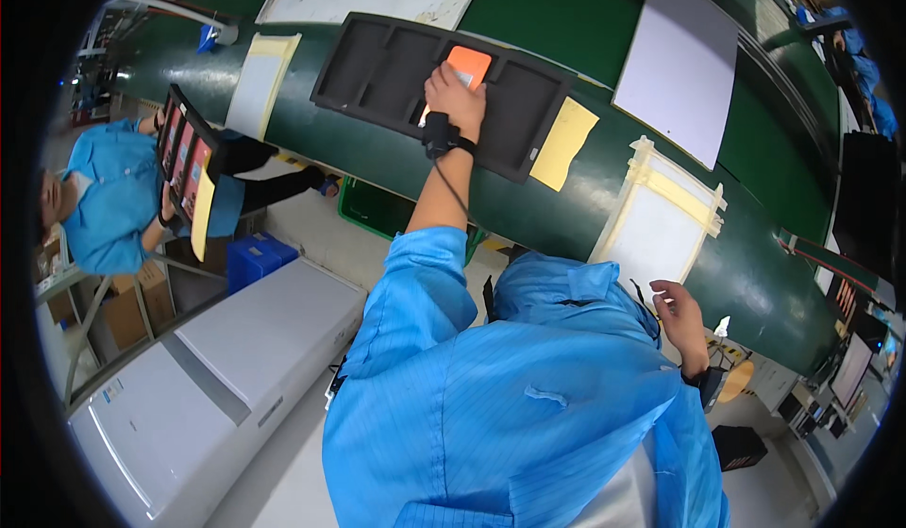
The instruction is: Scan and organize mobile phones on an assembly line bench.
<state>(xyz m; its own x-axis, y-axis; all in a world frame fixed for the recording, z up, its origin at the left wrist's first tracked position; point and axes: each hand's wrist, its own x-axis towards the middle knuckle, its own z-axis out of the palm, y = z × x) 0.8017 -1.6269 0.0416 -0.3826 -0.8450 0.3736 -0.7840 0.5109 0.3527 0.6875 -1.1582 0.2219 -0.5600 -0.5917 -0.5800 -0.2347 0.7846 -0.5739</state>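
Left hand: The person's left hand (458, 100), a black band at the wrist, reaches far over the bench, its fingers bent over an orange item (469, 59); whether they grip it or merely rest on it, one cannot tell.
Orange item: It lies in the middle of a dark compartmented tray (524, 117), partly hidden under the hand, a pale label showing.
Right hand: The right hand (679, 320) hangs nearer and to the right, fingers loosely curled and holding nothing, beside a white sheet (661, 231) edged with tape.
Green bench: The tray sits on the green bench (406, 155), a yellow sheet (566, 144) just beside its right end.
Far right: A pale panel (679, 66) lies well apart from the tray.
Left side: A co-worker (113, 193) in blue carries another dark tray (203, 132) of reddish things.
Near left: A white cabinet (255, 349) stands on the floor.
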